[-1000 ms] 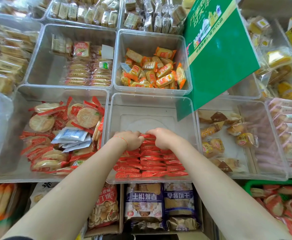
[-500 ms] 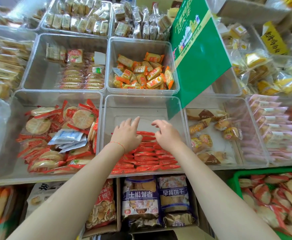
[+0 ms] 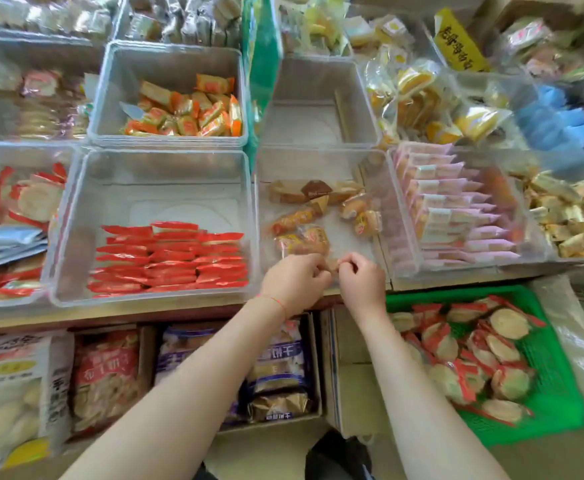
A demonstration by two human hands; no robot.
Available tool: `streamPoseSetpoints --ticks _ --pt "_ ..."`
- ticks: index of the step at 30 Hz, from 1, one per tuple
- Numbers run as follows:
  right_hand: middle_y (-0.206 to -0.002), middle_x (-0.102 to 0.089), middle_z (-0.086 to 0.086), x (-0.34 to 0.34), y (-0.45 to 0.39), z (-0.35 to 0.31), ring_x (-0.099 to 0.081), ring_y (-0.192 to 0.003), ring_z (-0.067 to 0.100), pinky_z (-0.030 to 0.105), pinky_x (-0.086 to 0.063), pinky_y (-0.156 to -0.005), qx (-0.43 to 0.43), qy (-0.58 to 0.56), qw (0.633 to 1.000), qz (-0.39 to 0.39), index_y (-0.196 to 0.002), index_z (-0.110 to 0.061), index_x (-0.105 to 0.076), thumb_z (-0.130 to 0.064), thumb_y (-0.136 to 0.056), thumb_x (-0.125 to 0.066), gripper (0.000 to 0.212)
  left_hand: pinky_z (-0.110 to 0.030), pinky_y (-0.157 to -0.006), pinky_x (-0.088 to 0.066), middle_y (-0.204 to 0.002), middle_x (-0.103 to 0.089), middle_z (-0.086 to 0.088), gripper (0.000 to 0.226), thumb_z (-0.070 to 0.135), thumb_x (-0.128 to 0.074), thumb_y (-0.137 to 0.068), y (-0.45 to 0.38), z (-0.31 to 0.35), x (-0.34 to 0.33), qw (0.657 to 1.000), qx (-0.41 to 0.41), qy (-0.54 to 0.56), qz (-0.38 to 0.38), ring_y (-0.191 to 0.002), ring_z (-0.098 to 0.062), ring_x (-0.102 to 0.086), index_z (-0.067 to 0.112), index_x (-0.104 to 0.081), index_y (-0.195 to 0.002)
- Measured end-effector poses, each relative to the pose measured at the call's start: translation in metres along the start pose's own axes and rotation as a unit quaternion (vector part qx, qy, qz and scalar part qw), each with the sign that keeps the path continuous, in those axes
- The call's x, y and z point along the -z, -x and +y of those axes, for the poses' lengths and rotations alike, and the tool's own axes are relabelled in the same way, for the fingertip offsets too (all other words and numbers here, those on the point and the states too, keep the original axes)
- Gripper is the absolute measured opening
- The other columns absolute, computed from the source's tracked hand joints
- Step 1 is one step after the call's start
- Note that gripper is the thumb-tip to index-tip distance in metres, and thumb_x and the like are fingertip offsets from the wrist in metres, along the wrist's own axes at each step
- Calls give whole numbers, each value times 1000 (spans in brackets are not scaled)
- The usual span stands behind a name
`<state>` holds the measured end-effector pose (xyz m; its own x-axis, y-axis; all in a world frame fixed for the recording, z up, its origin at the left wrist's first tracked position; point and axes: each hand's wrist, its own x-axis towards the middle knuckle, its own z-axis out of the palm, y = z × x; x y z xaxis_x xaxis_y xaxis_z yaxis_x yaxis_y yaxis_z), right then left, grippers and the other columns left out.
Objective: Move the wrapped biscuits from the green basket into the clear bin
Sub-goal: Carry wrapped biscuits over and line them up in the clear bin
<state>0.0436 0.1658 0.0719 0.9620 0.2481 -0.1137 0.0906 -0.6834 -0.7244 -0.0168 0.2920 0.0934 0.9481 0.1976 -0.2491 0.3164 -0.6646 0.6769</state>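
The clear bin (image 3: pixel 72 216) at centre left holds rows of red wrapped biscuits (image 3: pixel 169 258) standing on edge along its front half. The green basket (image 3: pixel 557 407) sits low at the right, with several round biscuits in red-and-clear wrappers (image 3: pixel 470 355) lying loose in it. My left hand (image 3: pixel 294 280) and my right hand (image 3: pixel 361 282) hover side by side at the front rim of the neighbouring bin, between the clear bin and the basket. Both have curled fingers. A small tan scrap shows between the fingertips; whether either hand pinches it is unclear.
The neighbouring bin (image 3: pixel 377 188) holds brown wrapped pastries. Pink packets (image 3: pixel 457 206) fill the bin to its right, and orange packets (image 3: pixel 186 112) lie in a bin behind. A green sign (image 3: pixel 261 64) stands upright between bins. Cardboard boxes of bagged snacks (image 3: pixel 276 368) sit under the shelf.
Both hands left the red biscuits in the clear bin and moved right, towards the green basket. The view swung right, so the basket now shows almost whole.
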Motion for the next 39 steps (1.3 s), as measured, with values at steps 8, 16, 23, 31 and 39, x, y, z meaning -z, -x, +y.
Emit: streamPoseSetpoints --ticks 8,16,23,31,39 --pt "-81 -67 7 124 -16 170 -59 -80 21 30 -45 -72 101 -70 982 146 -73 -3 -65 4 -81 -48 19 -34 -79 -50 -107 -70 -5 26 32 -51 -91 -28 105 -217 990 50 -34 -129 -101 -26 -62 23 -68 -107" --pt "-113 -56 4 145 -23 330 -56 -102 27 31 -49 -82 -144 214 914 -312 -116 -14 -58 -23 -98 -51 22 -29 -85 -45 -123 -65 -7 32 24 -51 -89 -39 119 -310 967 172 -32 -183 -112 -26 -58 21 -65 -118" --pt "-160 -14 10 135 20 370 -14 -147 36 51 -28 -113 -110 362 813 -442 -145 -17 -36 -27 -91 -62 61 -31 -97 -44 -139 -55 -10 45 29 -46 -94 -26 114 -348 937 243 -37 -249 -124 -28 -51 18 -52 -137" --pt "-94 -54 0 171 -4 356 -53 -74 15 28 -40 -55 -216 121 888 -387 -108 -15 -52 -26 -90 -64 23 -34 -88 -48 -129 -54 -5 41 34 -52 -93 -12 124 -350 964 246 15 -100 -109 -23 -56 23 -52 -132" --pt "-97 -67 -14 182 5 300 -63 -87 0 12 -47 -62 -94 -140 901 -401 -98 -36 -64 -46 -81 -70 21 -42 -84 -55 -103 -70 -2 40 57 -56 -89 -1 142 -321 703 377 590 -123 -81 -16 -66 26 -70 -110"
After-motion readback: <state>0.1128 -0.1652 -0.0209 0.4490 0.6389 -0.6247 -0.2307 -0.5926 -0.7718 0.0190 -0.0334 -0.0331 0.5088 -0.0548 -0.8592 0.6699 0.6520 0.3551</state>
